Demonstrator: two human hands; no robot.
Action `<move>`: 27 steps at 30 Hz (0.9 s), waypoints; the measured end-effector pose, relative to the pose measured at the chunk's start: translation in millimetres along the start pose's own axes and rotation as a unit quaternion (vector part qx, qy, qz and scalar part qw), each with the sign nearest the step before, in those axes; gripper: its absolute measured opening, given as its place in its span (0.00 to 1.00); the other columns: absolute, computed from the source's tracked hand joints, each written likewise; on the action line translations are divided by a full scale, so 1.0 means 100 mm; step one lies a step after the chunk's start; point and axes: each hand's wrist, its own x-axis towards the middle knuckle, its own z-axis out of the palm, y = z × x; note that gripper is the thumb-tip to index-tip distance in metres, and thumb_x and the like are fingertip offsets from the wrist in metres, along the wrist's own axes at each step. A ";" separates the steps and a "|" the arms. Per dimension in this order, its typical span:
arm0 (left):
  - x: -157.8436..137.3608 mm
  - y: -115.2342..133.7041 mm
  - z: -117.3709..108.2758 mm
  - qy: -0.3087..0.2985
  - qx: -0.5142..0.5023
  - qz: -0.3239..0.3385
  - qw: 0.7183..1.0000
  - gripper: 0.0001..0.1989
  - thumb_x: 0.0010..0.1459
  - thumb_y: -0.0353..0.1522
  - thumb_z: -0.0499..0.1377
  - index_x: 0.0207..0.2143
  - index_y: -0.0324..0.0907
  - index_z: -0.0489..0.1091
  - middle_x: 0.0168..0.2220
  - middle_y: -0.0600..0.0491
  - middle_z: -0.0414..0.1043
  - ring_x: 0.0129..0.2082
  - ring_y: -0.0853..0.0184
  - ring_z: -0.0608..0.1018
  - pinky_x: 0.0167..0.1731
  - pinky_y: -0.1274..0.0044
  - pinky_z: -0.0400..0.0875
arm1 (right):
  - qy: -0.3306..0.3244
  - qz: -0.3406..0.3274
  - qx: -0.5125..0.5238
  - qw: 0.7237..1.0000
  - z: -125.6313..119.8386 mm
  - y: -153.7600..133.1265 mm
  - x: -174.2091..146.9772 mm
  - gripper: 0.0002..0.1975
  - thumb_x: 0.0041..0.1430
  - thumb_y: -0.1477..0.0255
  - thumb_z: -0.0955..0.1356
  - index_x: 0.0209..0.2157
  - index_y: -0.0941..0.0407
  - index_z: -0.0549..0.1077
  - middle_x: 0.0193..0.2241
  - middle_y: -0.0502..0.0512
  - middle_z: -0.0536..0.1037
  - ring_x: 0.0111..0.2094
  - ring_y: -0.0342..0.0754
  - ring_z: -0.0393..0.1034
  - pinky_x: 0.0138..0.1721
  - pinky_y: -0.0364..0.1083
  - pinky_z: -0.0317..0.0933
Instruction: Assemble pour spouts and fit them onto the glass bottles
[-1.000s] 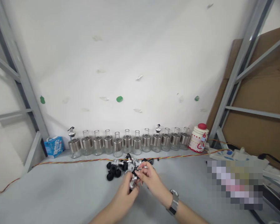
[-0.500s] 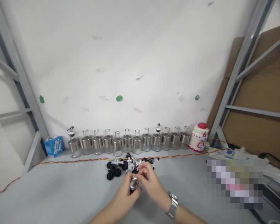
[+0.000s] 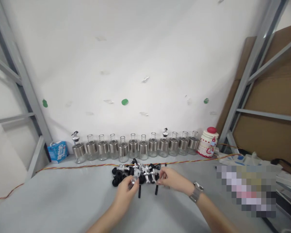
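My left hand (image 3: pixel 125 190) is closed around a small silver pourer part (image 3: pixel 135 179), held just in front of the pile; the fingers cover much of it. Right of it, my right hand (image 3: pixel 172 178) has its fingertips pinched together at the pile's right edge, and whatever lies between them is too small to make out. Silver pourer spouts (image 3: pixel 153 177) lie beside those fingertips. Black rubber stoppers (image 3: pixel 115 182) make up the pile's left side. Two short black tubes or sticks lie on the table: one (image 3: pixel 139 192) between my hands, another (image 3: pixel 156 190) just below my right fingertips.
Glass bottles with steel sleeves (image 3: pixel 123 149) stand in a row along the wall; two carry pourers. A blue carton (image 3: pixel 57 152) is at the left end, a cream jar with red lid (image 3: pixel 208 142) at the right. A twisted wire (image 3: pixel 87 167) crosses the grey table (image 3: pixel 63 197).
My hands were together on a silver pourer piece and are now apart. The right hand has moved right to the pile's edge; the two black tubes have come into view.
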 end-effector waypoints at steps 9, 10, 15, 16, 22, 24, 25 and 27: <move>0.03 -0.02 0.00 0.043 0.026 0.003 0.999 0.17 0.50 0.42 0.50 0.18 0.42 0.50 0.19 0.60 0.47 0.22 0.72 0.57 0.23 0.82 0.51 | 0.026 -0.010 -0.064 0.998 0.28 0.01 0.04 0.03 0.45 0.77 0.66 0.25 0.57 0.67 0.19 0.49 0.71 0.21 0.42 0.63 0.22 0.40 0.48; 0.03 -0.02 0.00 0.042 0.030 0.004 0.999 0.17 0.50 0.43 0.51 0.18 0.42 0.50 0.20 0.60 0.48 0.22 0.72 0.57 0.23 0.82 0.51 | 0.028 -0.012 -0.069 0.997 0.29 0.02 0.05 0.02 0.45 0.77 0.66 0.25 0.57 0.67 0.19 0.49 0.71 0.21 0.43 0.64 0.23 0.40 0.48; 0.01 -0.01 0.02 0.023 0.045 0.020 0.999 0.16 0.51 0.42 0.50 0.18 0.41 0.55 0.20 0.59 0.52 0.23 0.72 0.59 0.23 0.82 0.52 | 0.032 -0.021 -0.089 0.995 0.29 0.03 0.05 0.02 0.46 0.77 0.66 0.25 0.57 0.68 0.21 0.50 0.72 0.23 0.44 0.65 0.23 0.40 0.49; 0.00 -0.01 0.02 0.021 0.046 0.023 0.998 0.16 0.51 0.42 0.50 0.18 0.41 0.56 0.20 0.59 0.52 0.22 0.72 0.59 0.23 0.82 0.52 | 0.032 -0.023 -0.091 0.995 0.29 0.03 0.05 0.02 0.46 0.77 0.66 0.25 0.57 0.68 0.21 0.50 0.72 0.24 0.44 0.65 0.24 0.40 0.49; 0.00 -0.03 0.03 0.027 0.046 0.029 0.998 0.17 0.50 0.43 0.51 0.17 0.41 0.57 0.19 0.59 0.52 0.22 0.72 0.60 0.23 0.82 0.52 | 0.033 -0.028 -0.099 0.994 0.30 0.02 0.05 0.02 0.46 0.77 0.65 0.25 0.57 0.68 0.22 0.51 0.73 0.25 0.44 0.65 0.24 0.39 0.49; 0.00 -0.04 0.03 0.029 0.044 0.026 0.998 0.17 0.50 0.43 0.51 0.17 0.41 0.57 0.19 0.59 0.52 0.22 0.72 0.60 0.23 0.82 0.52 | 0.032 -0.026 -0.101 0.994 0.30 0.03 0.05 0.02 0.46 0.77 0.65 0.26 0.56 0.68 0.22 0.50 0.73 0.25 0.44 0.65 0.24 0.39 0.49; 0.00 -0.04 0.04 0.027 0.043 0.025 0.998 0.17 0.50 0.43 0.51 0.17 0.41 0.57 0.19 0.59 0.52 0.22 0.72 0.60 0.23 0.82 0.52 | 0.031 -0.025 -0.102 0.994 0.30 0.03 0.06 0.02 0.46 0.77 0.65 0.26 0.56 0.68 0.22 0.50 0.73 0.24 0.44 0.65 0.23 0.39 0.49; 0.00 -0.03 0.04 0.024 0.041 0.025 0.999 0.17 0.50 0.43 0.51 0.17 0.41 0.57 0.19 0.59 0.53 0.22 0.71 0.61 0.23 0.82 0.52 | 0.033 -0.026 -0.105 0.994 0.30 0.03 0.06 0.02 0.46 0.77 0.65 0.26 0.56 0.68 0.22 0.50 0.72 0.24 0.44 0.65 0.23 0.39 0.49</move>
